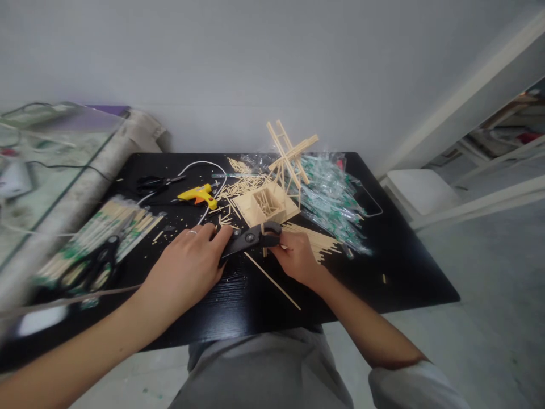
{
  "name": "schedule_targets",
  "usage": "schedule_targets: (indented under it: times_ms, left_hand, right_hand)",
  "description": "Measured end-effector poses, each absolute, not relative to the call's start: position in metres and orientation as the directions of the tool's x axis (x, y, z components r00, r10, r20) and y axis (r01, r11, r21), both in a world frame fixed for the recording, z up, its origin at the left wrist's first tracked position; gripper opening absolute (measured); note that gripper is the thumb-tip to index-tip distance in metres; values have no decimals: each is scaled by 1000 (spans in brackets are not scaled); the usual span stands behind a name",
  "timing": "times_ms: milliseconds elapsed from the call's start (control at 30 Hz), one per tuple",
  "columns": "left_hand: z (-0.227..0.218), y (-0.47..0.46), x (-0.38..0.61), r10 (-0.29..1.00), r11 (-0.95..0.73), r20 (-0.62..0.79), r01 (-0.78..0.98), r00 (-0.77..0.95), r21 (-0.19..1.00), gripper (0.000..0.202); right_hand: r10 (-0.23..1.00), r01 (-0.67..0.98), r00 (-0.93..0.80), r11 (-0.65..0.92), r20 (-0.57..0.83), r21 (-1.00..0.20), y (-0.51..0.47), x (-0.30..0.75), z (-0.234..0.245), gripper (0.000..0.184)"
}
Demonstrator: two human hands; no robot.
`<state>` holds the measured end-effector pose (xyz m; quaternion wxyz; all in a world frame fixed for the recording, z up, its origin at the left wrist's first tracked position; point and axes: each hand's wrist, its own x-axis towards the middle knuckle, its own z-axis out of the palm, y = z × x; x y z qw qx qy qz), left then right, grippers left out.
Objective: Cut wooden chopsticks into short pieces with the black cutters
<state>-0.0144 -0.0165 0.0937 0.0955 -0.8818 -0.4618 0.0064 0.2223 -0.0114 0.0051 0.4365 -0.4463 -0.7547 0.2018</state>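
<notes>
My left hand (193, 258) is wrapped round the handles of a black hand cutter (249, 238), whose jaws point right. Between those jaws stands a short wooden stick (264, 250). My right hand (298, 258) is closed at the jaws, its fingertips pinched at the stick; the exact grip is partly hidden by the tool. Just beyond both hands is a windmill-like model (270, 210) built of wooden sticks, with crossed blades (292, 156) on a square base. One long loose stick (275, 282) lies on the table in front of the cutter.
On the black table (383, 255) are a yellow glue gun (199, 195) with a white cord, black scissors (96, 264) on packs of chopsticks (97, 227), and cut stick pieces (242, 184). Green-and-clear wrappers (332, 199) pile up right of the model, near more sticks (317, 241).
</notes>
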Motion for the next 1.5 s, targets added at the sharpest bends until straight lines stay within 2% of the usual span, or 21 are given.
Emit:
schedule_targets:
  times_ms: [467, 633, 767, 867, 967, 1067, 1267, 1400, 1500]
  left_hand:
    - [90, -14, -16, 852, -511, 9, 834, 524, -207, 31]
    - [86, -9, -23, 831, -534, 69, 826, 552, -179, 34]
    - [78, 2, -29, 828, -545, 124, 837, 547, -54, 34]
    - [67, 15, -33, 858, -512, 115, 852, 500, 109, 37]
    - [57, 27, -33, 857, -507, 78, 808, 509, 302, 30]
    - [50, 34, -31, 827, -514, 48, 718, 560, 470, 26]
    - [46, 34, -25, 809, -502, 8, 682, 588, 531, 47]
    - [41, 35, -29, 780, -510, 31, 606, 625, 610, 48]
    - [36, 37, -31, 777, -509, 38, 590, 629, 627, 48]
  right_hand:
    - [826, 491, -225, 555, 517, -672, -11, 221, 6, 31]
    - [848, 487, -255, 528, 465, -696, -11, 224, 9, 29]
    - [899, 347, -301, 414, 318, -842, -12, 223, 22, 21]
    - [943, 124, -308, 168, 123, -978, -13, 222, 33, 20]
    - [943, -37, -329, -73, -57, -997, -11, 223, 39, 32]
    - [909, -57, -377, -213, -176, -975, -9, 225, 43, 38]
    - [863, -26, -429, -306, -266, -952, -8, 224, 48, 41]
    - [857, -12, -434, -312, -277, -950, -7, 222, 46, 42]
    - [856, 10, -439, -301, -274, -954, -7, 221, 43, 41]
